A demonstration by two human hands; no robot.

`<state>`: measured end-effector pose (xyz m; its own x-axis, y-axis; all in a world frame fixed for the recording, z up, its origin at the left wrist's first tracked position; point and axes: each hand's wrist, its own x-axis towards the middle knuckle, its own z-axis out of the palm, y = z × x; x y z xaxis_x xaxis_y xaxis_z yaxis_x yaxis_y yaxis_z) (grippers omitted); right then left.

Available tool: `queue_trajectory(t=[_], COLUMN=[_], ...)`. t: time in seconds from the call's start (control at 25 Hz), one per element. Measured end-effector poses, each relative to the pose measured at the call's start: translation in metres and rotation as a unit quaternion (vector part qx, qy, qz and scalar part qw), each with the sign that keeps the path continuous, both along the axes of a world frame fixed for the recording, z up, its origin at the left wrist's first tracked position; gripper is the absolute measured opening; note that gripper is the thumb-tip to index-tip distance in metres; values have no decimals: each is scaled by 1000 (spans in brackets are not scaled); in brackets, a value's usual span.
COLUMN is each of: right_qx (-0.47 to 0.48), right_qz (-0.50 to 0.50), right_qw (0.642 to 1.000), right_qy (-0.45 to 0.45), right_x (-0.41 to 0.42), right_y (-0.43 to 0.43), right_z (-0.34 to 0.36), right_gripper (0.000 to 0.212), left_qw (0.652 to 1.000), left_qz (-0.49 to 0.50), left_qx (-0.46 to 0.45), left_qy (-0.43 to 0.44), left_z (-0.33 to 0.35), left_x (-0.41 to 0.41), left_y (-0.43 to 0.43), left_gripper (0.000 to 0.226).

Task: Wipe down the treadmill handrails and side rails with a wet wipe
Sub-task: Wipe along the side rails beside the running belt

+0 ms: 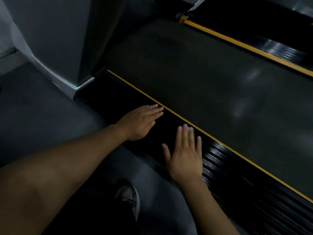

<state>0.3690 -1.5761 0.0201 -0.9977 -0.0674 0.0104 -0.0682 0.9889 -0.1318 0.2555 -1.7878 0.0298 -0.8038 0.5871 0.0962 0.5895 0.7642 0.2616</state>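
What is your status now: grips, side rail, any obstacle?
Left grip and right grip rest flat on near side rail. No wipe visible. Shoe on floor, off the rail.

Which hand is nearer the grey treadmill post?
Left. The left hand lies flat on the black side rail, a short way along from the grey post. The right hand lies flat on the same rail, farther from the post.
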Motion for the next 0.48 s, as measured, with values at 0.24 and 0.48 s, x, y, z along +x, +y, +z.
queue_trajectory(t=[0.24, 0.48], right_qx=[-2, 38], right_qz=[-6, -80], right_qw=[1000, 996], right_qy=[-14, 26], right_x=[-12, 12], right_y=[-34, 7], right_z=[1, 1], right_gripper=[90, 88], left_qw=[1000, 1000], left_qz=[13, 9], left_qx=[0, 7], left_qy=[-11, -3], left_z=[1, -5], left_x=[2, 0], left_y=[3, 0], left_gripper=[60, 58])
